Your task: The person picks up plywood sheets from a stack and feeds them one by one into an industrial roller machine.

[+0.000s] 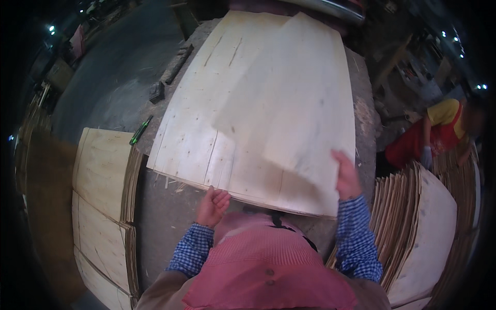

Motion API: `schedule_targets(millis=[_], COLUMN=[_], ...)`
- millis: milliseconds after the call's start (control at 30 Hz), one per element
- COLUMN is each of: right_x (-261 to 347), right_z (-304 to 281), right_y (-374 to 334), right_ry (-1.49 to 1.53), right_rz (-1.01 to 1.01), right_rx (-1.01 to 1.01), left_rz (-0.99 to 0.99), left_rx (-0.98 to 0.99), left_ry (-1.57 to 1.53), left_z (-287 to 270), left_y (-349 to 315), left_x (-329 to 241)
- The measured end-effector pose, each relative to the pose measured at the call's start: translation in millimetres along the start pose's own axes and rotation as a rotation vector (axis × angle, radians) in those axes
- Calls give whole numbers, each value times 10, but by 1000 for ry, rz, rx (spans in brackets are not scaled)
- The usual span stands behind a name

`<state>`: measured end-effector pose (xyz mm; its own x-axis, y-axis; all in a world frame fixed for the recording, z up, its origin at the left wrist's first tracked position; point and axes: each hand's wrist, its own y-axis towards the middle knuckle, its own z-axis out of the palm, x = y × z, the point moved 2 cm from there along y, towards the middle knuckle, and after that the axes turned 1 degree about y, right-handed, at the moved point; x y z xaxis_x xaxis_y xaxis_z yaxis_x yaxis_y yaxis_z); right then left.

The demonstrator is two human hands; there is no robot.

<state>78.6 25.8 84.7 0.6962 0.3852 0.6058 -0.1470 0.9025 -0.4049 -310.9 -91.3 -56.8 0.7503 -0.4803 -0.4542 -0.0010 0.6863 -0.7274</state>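
A large pale wood veneer sheet (294,98) lies skewed over a stack of veneer sheets (191,124) in front of me, its near left part lifted and casting a shadow. My right hand (348,176) grips this sheet near its right edge, with the fingertips partly blurred. At the near edge of the stack, my left hand (213,206) is palm up with its fingers loosely curled and the thumb by the edge. I see nothing held in it.
A green and black utility knife (140,130) lies left of the stack. Veneer piles stand at left (101,170) and right (423,227). A metal roller (330,9) crosses the far end. At right, a person in a red apron (439,134) handles other sheets.
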Motion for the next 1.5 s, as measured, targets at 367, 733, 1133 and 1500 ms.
schedule_targets(millis=[367,733,1133,1500], right_x=[-1347,-1363,-578,-238], right_z=[-137,-17,305,-739], right_y=[415,591,-300,-298], right_ry=[-243,-205,-183,-543], right_rz=[87,33,-65,-17], right_rx=[32,-10,46,-243], left_rz=[-44,-18,165,278], left_rx=[-35,-39,380,175], left_ry=[-17,2,-370,-383], left_z=[80,-31,275,74], left_y=[-33,161,-413,228], left_x=[-51,-27,-184,-841])
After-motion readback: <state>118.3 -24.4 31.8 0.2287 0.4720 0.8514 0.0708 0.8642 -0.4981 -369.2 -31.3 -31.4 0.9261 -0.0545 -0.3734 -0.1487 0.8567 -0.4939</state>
